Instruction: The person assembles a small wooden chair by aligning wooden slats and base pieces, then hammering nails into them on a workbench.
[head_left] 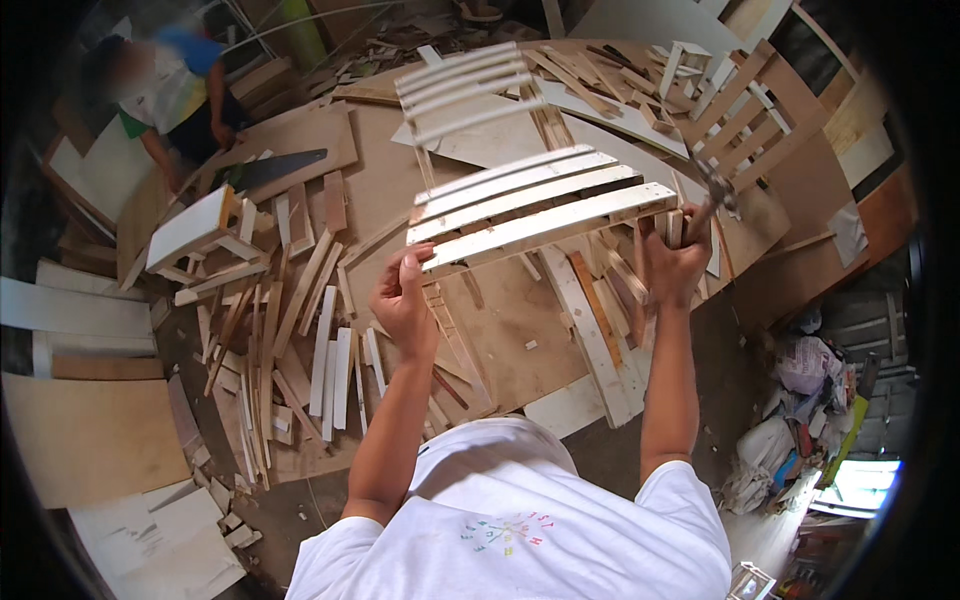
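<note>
1. Gripping the near left corner of a white slatted frame: left hand, thumb up against the end of the nearest slat.
2. Right hand closed around a hammer, metal head up, just beside the frame's near right corner; cannot tell if this hand also touches the frame.
3. Frame is in front of the person, over the middle of the counter, slats running crosswise; far slats blurred.
4. Loose wood strips piled on the counter's left side.
5. Small white-topped stool at left, near a handsaw lying on a board.
6. Co-worker at far left, leaning by the saw.
7. Another slatted piece, bare wood, far right.
8. Plastic bags heaped at right, beyond the counter.
</note>
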